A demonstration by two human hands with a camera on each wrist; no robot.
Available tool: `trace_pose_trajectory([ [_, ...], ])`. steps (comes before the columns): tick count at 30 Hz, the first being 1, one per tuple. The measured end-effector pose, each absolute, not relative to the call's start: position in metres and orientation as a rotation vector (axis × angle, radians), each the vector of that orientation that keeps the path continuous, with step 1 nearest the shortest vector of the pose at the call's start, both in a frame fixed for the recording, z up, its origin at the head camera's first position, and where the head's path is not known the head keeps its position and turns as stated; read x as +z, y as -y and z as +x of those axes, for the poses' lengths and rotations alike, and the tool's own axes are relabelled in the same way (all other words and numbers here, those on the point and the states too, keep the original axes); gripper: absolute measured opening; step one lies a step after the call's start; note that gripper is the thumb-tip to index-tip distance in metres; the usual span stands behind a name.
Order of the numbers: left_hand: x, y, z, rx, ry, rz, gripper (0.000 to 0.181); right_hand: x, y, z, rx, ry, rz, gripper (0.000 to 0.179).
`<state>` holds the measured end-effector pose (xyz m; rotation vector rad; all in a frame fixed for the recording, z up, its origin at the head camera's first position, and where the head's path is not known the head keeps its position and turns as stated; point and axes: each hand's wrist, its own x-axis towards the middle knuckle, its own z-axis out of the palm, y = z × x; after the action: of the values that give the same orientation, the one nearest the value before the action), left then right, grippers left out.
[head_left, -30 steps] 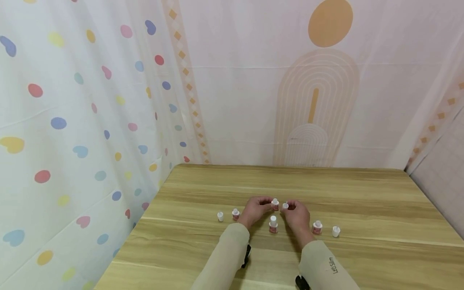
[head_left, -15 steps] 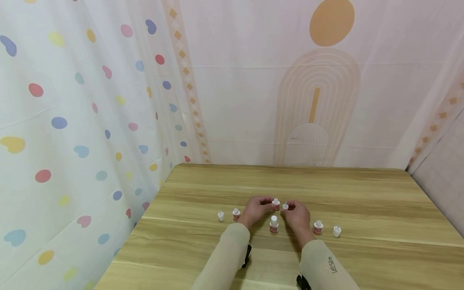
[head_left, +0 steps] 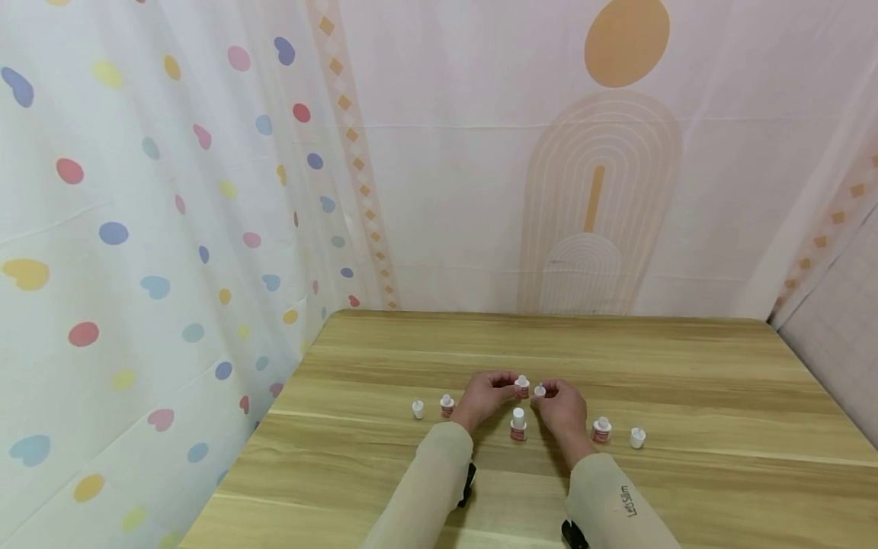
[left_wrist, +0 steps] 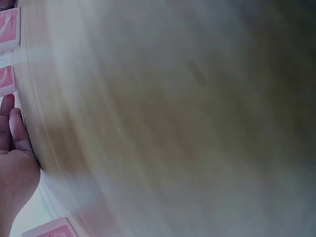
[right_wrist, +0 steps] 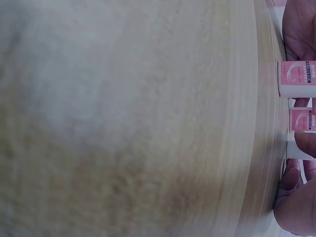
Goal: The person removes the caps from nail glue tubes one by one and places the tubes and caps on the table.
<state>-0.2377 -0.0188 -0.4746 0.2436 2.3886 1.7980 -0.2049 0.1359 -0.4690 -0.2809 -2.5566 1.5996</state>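
My left hand (head_left: 488, 395) holds a small uncapped nail glue bottle (head_left: 522, 388) upright by its side, at the middle of the table. Its pink label also shows in the right wrist view, on that bottle (right_wrist: 301, 119). Just to the right, my right hand (head_left: 562, 412) pinches a white cap (head_left: 539, 392), which stands apart from the bottle with its thin stem pointing up. Nearer to me, between the forearms, a capped nail glue bottle (head_left: 517, 427) stands upright. In the left wrist view, part of my left hand (left_wrist: 17, 170) shows at the left edge.
Left of my left hand are an uncapped bottle (head_left: 447, 406) and a loose cap (head_left: 418, 410). Right of my right wrist stand another uncapped bottle (head_left: 601, 431) and its upturned cap (head_left: 637, 438). The wooden table (head_left: 384, 343) reaches back to a patterned curtain (head_left: 453, 229).
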Motion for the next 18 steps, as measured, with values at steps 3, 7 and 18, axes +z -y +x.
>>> trace_pose_trajectory([
  [3, -0.4751, 0.019, -0.2383, 1.799, -2.38, 0.241, 0.014, -0.4691, -0.1359, -0.205, 1.594, 2.558, -0.277, 0.025],
  [7, -0.4755, 0.0189, -0.2387, 1.792, -2.37, 0.229, 0.014, -0.47, -0.1359, -0.2053, 1.593, 2.558, -0.277, 0.025],
  [18, -0.4754, 0.0189, -0.2403, 1.787, -2.353, 0.214, 0.016, -0.4708, -0.1362, -0.2061, 1.583, 2.564, -0.264, 0.027],
])
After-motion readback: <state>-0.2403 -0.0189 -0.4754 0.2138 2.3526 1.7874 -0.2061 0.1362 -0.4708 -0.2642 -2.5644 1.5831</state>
